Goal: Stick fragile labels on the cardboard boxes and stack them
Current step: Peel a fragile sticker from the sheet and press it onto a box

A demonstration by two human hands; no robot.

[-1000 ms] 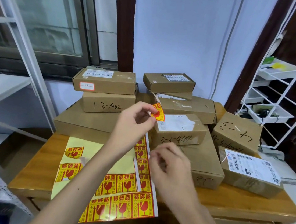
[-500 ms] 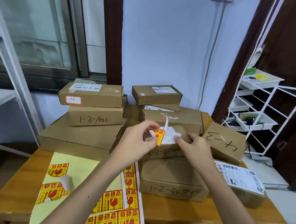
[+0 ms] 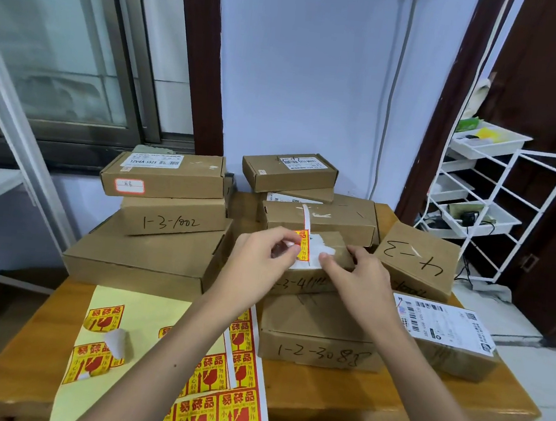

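Fragile label (image 3: pixel 302 249) pinched in left hand (image 3: pixel 261 260); right hand (image 3: pixel 358 280) gripping small box (image 3: pixel 330 250) beside it; best laid flat, pressed smooth outward.

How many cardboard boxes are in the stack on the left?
3: large box at the bottom, 1-3-1002 box on it, 12V4A-labelled box on top. More may hide behind.
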